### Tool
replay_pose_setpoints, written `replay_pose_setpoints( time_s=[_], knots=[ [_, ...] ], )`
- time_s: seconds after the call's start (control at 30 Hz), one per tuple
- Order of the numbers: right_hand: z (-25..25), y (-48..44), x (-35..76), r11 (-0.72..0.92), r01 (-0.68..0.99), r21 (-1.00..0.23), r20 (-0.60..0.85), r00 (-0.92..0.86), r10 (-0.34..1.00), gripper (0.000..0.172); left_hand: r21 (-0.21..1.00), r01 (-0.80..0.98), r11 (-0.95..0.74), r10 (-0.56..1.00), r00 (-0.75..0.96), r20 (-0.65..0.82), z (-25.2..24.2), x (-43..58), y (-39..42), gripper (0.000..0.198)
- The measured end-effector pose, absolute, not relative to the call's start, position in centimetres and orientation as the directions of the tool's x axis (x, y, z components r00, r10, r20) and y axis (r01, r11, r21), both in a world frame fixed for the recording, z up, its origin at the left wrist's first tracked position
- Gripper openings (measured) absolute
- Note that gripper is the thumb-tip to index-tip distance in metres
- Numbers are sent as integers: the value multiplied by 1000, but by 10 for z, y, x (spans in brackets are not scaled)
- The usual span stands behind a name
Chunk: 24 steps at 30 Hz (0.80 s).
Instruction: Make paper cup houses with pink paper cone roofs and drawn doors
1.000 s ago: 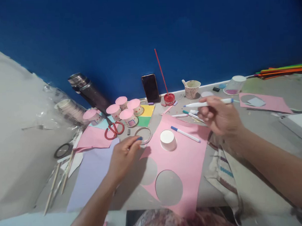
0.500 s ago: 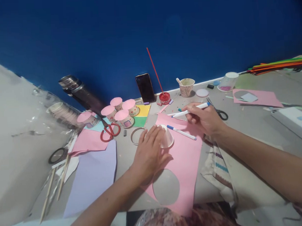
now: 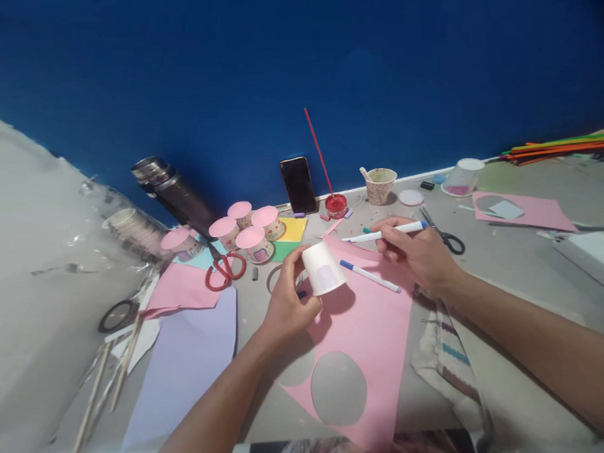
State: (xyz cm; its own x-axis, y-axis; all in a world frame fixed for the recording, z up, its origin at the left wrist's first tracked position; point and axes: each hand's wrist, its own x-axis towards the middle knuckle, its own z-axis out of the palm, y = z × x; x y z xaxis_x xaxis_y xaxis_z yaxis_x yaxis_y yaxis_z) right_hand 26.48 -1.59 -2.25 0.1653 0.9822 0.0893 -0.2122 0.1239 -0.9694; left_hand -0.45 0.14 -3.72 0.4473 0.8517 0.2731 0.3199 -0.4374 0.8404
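My left hand grips a white paper cup, raised and slightly tilted above the pink sheet, with a pale purple patch on its side. In my right hand is a white marker, its tip pointing left toward the cup and its blue end to the right. A second white marker with a blue cap lies between the hands on the pink sheet, which has round holes cut in it. Behind my left hand, a ring of tape is partly hidden.
Several pink-topped cups stand at back left by red-handled scissors and a dark flask. A phone, a red paint pot and a patterned cup line the wall. Black scissors lie to the right.
My left hand has lifted the white cup off the pink sheet and tilted it, showing the purple patch. My right hand keeps its marker at nearly the same place.
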Motion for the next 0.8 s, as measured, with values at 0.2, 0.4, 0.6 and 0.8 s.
replay_pose_setpoints(
  time_s=[0.2, 0.4, 0.6, 0.8],
  knots=[
    [-21, -30, 262, 283, 189, -940, 297, 45, 954, 51, 978, -41, -206, 799, 571, 192, -31, 0, 0, 85],
    [-27, -30, 266, 543, 439, -716, 449, -306, 840, 103, 978, -56, -200, 775, 602, 193, -30, 1, -2, 88],
    [-28, -29, 261, 709, 552, -438, 584, -425, 692, 95, 974, -34, -224, 757, 624, 195, -30, 0, -4, 87],
    [-32, -27, 260, 724, 576, -381, 576, -464, 673, 91, 885, 251, -393, 774, 609, 171, -17, -7, -6, 92]
  ],
)
